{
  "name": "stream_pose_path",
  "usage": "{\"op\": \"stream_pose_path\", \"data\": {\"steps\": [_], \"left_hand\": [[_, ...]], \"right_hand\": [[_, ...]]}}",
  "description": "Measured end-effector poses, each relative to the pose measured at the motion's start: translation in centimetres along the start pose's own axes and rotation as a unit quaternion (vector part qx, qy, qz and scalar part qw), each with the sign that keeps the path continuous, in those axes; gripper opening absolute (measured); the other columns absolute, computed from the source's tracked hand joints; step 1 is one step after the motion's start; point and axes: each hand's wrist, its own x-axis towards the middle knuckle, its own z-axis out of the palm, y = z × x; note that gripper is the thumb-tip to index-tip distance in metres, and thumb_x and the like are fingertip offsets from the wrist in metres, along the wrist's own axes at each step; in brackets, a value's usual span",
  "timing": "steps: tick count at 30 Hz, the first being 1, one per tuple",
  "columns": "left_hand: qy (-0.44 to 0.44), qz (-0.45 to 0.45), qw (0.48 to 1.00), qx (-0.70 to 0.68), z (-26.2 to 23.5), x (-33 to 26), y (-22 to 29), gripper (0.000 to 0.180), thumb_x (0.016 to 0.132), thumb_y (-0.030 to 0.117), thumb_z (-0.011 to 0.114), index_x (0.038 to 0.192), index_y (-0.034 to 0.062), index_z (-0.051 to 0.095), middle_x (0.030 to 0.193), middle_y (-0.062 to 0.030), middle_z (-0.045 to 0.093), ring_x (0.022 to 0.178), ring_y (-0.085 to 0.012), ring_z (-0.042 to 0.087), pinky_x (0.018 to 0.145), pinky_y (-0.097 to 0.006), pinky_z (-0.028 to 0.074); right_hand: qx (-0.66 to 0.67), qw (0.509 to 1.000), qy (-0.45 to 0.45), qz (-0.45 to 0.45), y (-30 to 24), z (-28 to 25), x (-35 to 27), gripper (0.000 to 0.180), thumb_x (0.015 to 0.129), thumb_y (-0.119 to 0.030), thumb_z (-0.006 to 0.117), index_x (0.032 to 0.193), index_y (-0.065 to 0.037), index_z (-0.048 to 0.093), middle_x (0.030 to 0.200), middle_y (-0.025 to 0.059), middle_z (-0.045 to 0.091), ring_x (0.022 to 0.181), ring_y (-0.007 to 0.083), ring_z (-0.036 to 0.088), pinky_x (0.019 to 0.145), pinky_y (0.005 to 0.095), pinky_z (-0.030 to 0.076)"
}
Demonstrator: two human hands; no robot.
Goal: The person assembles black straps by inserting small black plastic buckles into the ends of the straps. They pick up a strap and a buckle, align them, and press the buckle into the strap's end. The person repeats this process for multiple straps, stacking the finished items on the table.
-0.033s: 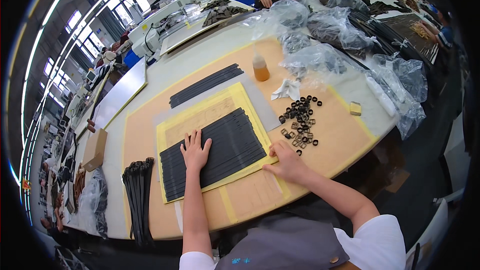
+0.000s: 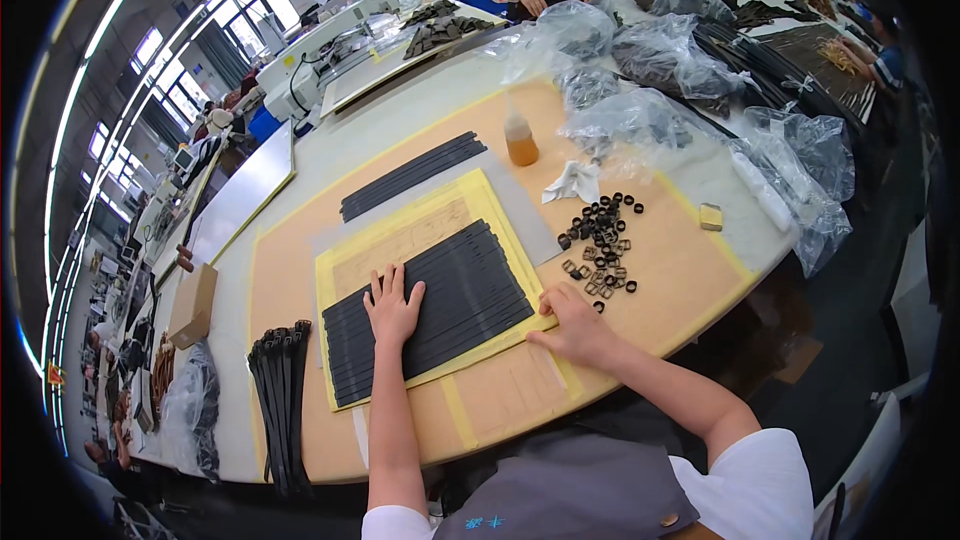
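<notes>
My left hand (image 2: 393, 312) lies flat, fingers spread, on a row of black straps (image 2: 465, 285) set side by side. The straps rest on a board with yellow-taped edges (image 2: 335, 260), its bare tan upper part showing marks. At the board's right lower corner my right hand (image 2: 577, 327) is closed, thumb and fingers pinching the edge. Close to that hand lies a loose pile of small black loops and metal buckles (image 2: 602, 240). Beyond the board, a second row of black straps (image 2: 412, 175) sits on a grey sheet (image 2: 515, 202).
A bundle of black straps with buckles (image 2: 280, 390) hangs over the table's near left edge. Farther back stand a bottle of amber liquid (image 2: 521, 140), a crumpled white cloth (image 2: 573, 182) and a small yellowish block (image 2: 710, 217). Plastic bags (image 2: 640, 120) crowd the far right; a cardboard box (image 2: 192, 305) sits left.
</notes>
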Motion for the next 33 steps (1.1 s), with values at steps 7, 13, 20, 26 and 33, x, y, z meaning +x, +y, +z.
{"op": "stream_pose_path", "data": {"steps": [7,13,20,26,33], "left_hand": [[0.053,0.031,0.997,-0.051,0.2,0.0,-0.5,0.063,0.111,0.053,0.031,0.157,0.0127,0.049,0.174,-0.0024,0.025,0.162,-0.0293,0.012,0.129,-0.056,0.010],[0.179,0.107,0.962,-0.175,-1.5,-1.8,-1.2,0.052,0.113,0.039,0.039,0.135,0.0032,0.068,0.165,-0.0116,0.042,0.157,-0.0325,0.029,0.125,-0.050,0.019],[0.099,0.356,0.904,-0.215,-3.9,-10.2,8.3,0.008,0.085,0.011,0.080,0.090,0.0081,0.076,0.096,-0.0033,0.067,0.093,-0.0232,0.059,0.084,-0.038,0.042],[0.072,0.325,0.915,-0.228,-2.5,-12.4,9.1,0.013,0.086,0.010,0.079,0.095,0.0058,0.072,0.088,-0.0057,0.064,0.086,-0.0263,0.058,0.078,-0.039,0.043],[0.083,0.308,0.909,-0.267,-1.8,-12.7,8.9,0.020,0.085,0.012,0.080,0.099,0.0038,0.068,0.097,-0.0111,0.062,0.091,-0.0318,0.058,0.084,-0.042,0.045]], "right_hand": [[-0.005,1.000,0.022,-0.012,0.4,0.4,-0.2,0.035,0.085,-0.022,0.081,0.107,-0.003,0.061,0.107,0.0151,0.058,0.106,0.0338,0.058,0.092,0.0414,0.050],[-0.003,0.998,0.031,-0.059,-0.3,0.6,0.0,0.016,0.089,-0.016,0.077,0.101,-0.007,0.072,0.110,0.0138,0.062,0.109,0.0321,0.060,0.095,0.0415,0.050],[-0.023,0.998,0.025,-0.055,0.0,0.5,-0.2,0.014,0.089,-0.014,0.076,0.096,-0.004,0.069,0.111,0.0141,0.062,0.110,0.0339,0.059,0.096,0.0426,0.050],[-0.084,0.985,0.053,-0.142,-0.4,0.3,0.2,0.017,0.086,-0.014,0.079,0.096,-0.005,0.069,0.100,0.0103,0.065,0.115,0.0342,0.058,0.099,0.0427,0.049],[-0.063,0.992,0.037,-0.099,-0.6,0.9,0.0,0.014,0.086,-0.010,0.079,0.095,-0.005,0.070,0.097,0.0083,0.066,0.107,0.0319,0.057,0.096,0.0436,0.047]]}}
